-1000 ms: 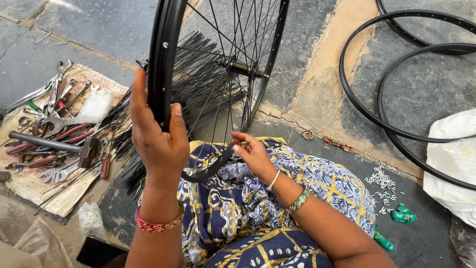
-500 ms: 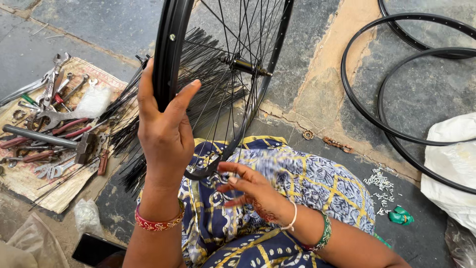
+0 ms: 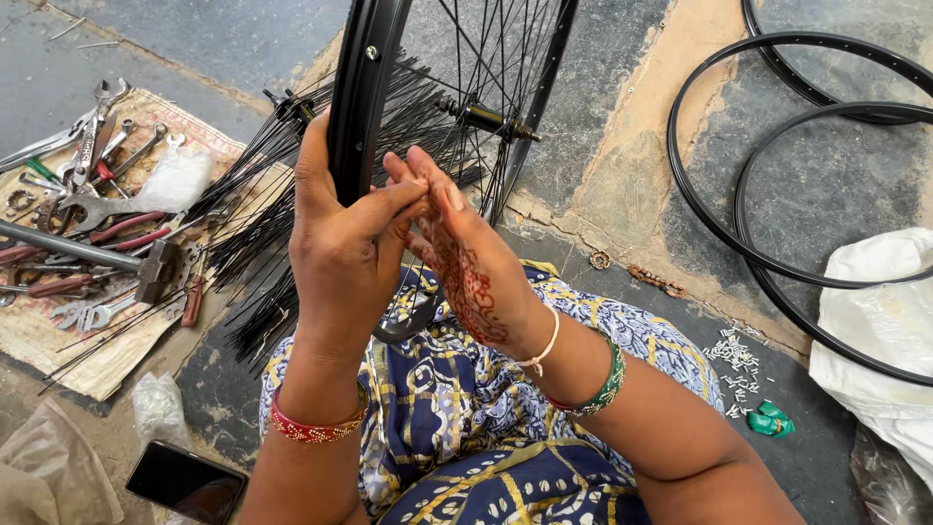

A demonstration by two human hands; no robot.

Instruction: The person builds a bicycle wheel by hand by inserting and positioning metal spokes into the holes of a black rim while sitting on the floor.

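A black spoked bicycle wheel (image 3: 362, 87) stands upright on my lap, its hub (image 3: 486, 119) to the right of the rim. My left hand (image 3: 340, 243) grips the near edge of the rim, thumb and fingers wrapped around it. My right hand (image 3: 462, 258), palm patterned with henna, is raised beside the left with its fingertips touching the rim and the left thumb. Whether it pinches something small there is hidden. A patterned blue and yellow cloth (image 3: 457, 428) covers my lap.
A bundle of loose black spokes (image 3: 258, 224) fans out to the left. Wrenches, pliers and a hammer (image 3: 87, 224) lie on a mat. Two bare black rims (image 3: 777, 165) and a white sack (image 3: 880, 331) are at right. A phone (image 3: 185, 481) lies lower left; small nipples (image 3: 734, 355) are scattered.
My right hand rose from my lap up to the rim beside the left hand. The left hand shifted its grip higher on the rim, and the view moved closer.
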